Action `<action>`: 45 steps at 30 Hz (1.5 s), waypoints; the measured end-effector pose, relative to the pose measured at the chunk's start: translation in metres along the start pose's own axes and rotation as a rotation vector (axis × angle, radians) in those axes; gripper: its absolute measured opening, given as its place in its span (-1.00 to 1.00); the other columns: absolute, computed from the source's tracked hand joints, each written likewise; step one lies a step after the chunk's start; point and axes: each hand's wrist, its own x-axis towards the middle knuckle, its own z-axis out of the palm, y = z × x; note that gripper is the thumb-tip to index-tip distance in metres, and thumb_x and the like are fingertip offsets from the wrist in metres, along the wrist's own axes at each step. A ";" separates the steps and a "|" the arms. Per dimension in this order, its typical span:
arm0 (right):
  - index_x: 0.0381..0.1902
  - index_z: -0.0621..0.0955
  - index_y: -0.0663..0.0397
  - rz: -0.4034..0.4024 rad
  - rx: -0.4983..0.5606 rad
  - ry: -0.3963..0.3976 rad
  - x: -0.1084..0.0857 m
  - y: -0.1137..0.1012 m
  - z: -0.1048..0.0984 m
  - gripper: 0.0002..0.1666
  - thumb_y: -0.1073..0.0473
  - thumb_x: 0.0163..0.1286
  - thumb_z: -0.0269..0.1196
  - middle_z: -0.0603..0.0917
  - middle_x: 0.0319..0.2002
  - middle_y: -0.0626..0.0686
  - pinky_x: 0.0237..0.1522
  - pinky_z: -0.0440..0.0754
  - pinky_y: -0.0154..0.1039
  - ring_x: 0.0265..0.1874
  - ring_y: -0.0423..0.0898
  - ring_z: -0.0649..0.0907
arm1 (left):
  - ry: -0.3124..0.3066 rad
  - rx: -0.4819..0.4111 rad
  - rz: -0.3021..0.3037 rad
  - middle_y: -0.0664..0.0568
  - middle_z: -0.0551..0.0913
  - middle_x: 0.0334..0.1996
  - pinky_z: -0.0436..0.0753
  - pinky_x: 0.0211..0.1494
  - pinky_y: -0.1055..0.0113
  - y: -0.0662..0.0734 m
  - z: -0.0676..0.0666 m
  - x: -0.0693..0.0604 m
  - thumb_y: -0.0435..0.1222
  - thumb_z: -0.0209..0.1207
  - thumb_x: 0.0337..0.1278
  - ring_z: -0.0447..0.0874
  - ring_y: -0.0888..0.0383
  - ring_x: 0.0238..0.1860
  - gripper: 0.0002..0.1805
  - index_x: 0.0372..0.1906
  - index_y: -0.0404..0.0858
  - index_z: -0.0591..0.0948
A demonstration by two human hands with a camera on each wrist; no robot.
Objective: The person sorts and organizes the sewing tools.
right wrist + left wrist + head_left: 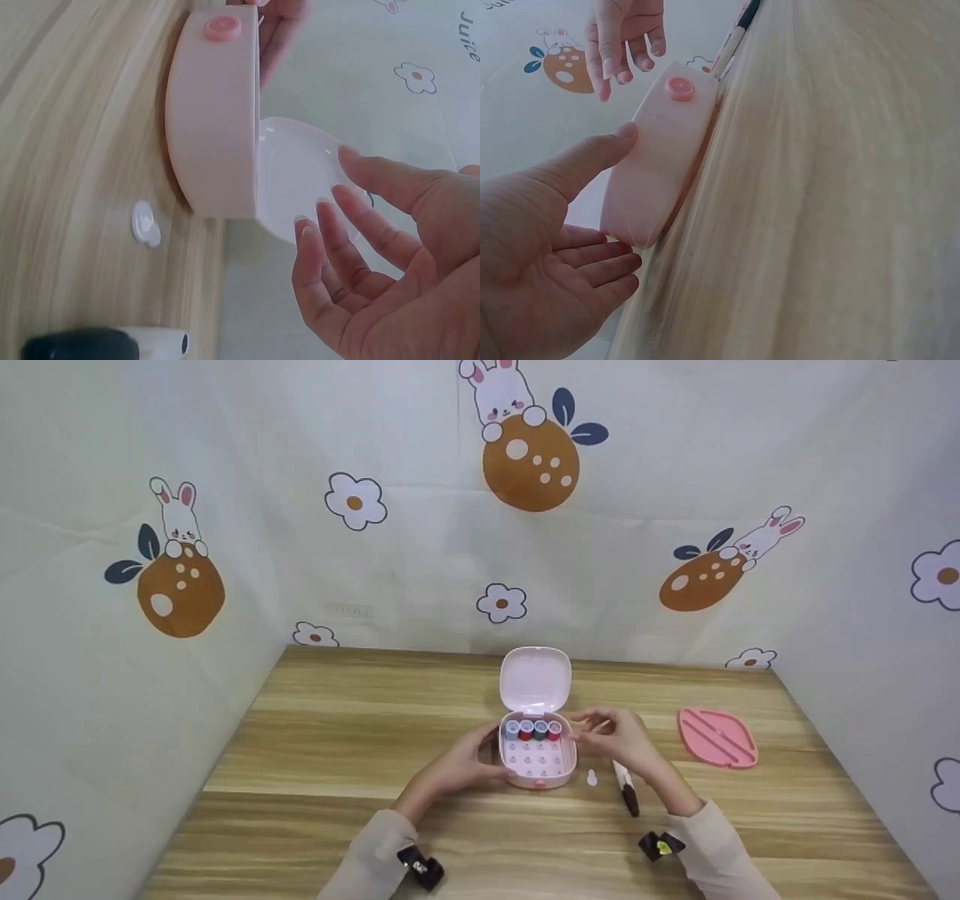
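Observation:
A pale pink box (538,780) stands on the table with its lid (535,679) raised. Inside, several thread spools (526,730), blue, red and green among them, line the back row; short pegs fill the rows in front. My left hand (469,761) is at the box's left side, thumb touching the front wall and fingers extended loosely beside the corner (592,262). My right hand (619,739) hovers at the right rim, beside the spools. Its fingers are loosely bent, with nothing visible between them in the right wrist view (397,262).
Right of the box lies a small white piece (592,778) with rounded ends. A slim white tool with a dark end (626,791) lies under the right forearm. Farther right is a pink tray (718,737) with diagonal slots. A patterned cloth (420,562) hangs behind the table.

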 end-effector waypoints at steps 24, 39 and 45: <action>0.17 0.65 0.43 -0.043 -0.108 -0.054 -0.023 0.032 -0.057 -0.51 0.29 0.36 0.45 0.74 -0.05 0.37 -0.08 0.74 -0.28 -0.17 0.02 0.74 | -0.002 0.001 -0.011 -0.36 0.34 0.54 0.20 0.70 -0.06 0.000 -0.001 0.001 -0.38 0.52 0.05 0.27 -0.24 0.59 0.01 0.57 -0.50 0.26; 0.21 0.64 0.42 -0.010 -0.182 0.031 -0.036 0.055 -0.092 -0.45 0.30 0.32 0.48 0.70 0.04 0.39 -0.09 0.68 -0.30 -0.12 0.08 0.68 | -0.003 -0.021 0.012 -0.38 0.33 0.55 0.21 0.69 -0.05 0.000 0.000 0.000 -0.39 0.50 0.08 0.26 -0.24 0.60 -0.01 0.58 -0.51 0.24; 0.18 0.64 0.45 -0.039 -0.211 0.072 -0.041 0.068 -0.106 -0.46 0.36 0.27 0.50 0.72 -0.07 0.35 -0.19 0.71 -0.38 -0.25 -0.15 0.67 | -0.003 -0.024 0.004 -0.38 0.31 0.56 0.21 0.69 -0.02 0.001 0.000 0.000 -0.39 0.50 0.09 0.25 -0.24 0.60 -0.01 0.58 -0.50 0.24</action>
